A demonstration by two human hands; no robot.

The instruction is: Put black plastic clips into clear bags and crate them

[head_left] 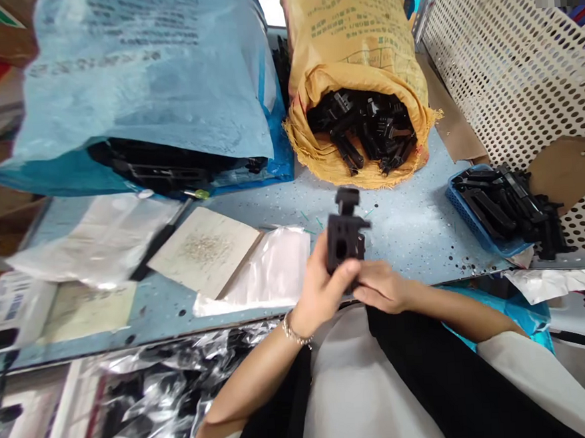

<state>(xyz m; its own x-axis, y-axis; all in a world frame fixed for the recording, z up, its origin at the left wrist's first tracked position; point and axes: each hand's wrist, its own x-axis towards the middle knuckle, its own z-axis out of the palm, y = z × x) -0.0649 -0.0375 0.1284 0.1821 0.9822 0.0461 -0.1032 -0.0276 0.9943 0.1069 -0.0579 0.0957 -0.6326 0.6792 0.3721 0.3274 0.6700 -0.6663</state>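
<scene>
My left hand (320,287), with a bracelet at the wrist, is closed around a black plastic part (343,232) that has a square opening and a narrower block on top. The part is held upright above the front edge of the bench. Against its lower right side, the curled fingers of my right hand (382,286) close on it; their tips are partly hidden. Beyond my hands, a yellow woven sack (354,38) lies with its mouth toward me, and many similar black parts (366,127) show inside. More black parts (506,201) are heaped in a blue basket (473,223) to the right.
A large blue bag (162,74) with black pieces in its mouth stands at the back left. On the blue bench (402,218) lie a square board (204,248) with small specks, clear plastic bags (270,267) and a black-handled tool (157,248). A perforated panel (512,63) borders the right.
</scene>
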